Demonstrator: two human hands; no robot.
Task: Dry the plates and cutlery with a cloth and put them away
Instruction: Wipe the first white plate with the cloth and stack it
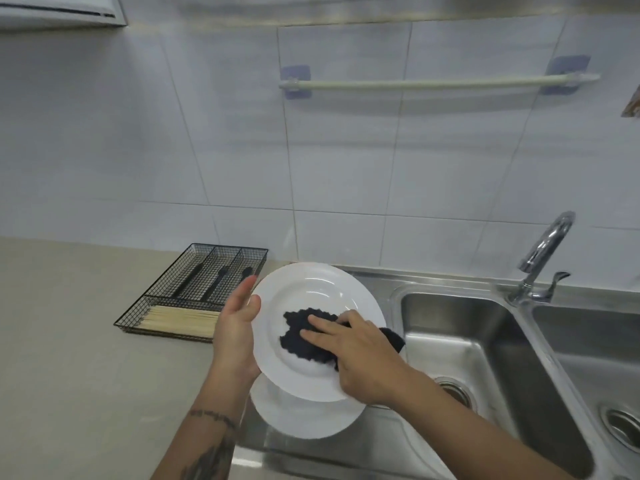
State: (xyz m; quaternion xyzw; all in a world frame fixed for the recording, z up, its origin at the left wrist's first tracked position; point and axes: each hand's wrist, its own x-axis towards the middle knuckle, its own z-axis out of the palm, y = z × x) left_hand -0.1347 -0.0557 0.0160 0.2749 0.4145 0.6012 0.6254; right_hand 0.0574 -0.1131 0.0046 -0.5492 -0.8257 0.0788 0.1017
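- Left hand [239, 327] cupping rim of white plate [311, 299], thumb over edge, plate tilted above sink's left margin.
- Right hand [360, 358] pressing dark cloth [308, 337] into plate's well, fingers straight and spread.
- Second white plate [304, 417] lying flat below, partly covered.
- Black wire cutlery tray [194, 289] on counter [69, 341], left of plates; dark-handled cutlery [218, 280] and pale sticks [180, 320] inside.
- Steel sink [485, 341] and tap [543, 254] at right.
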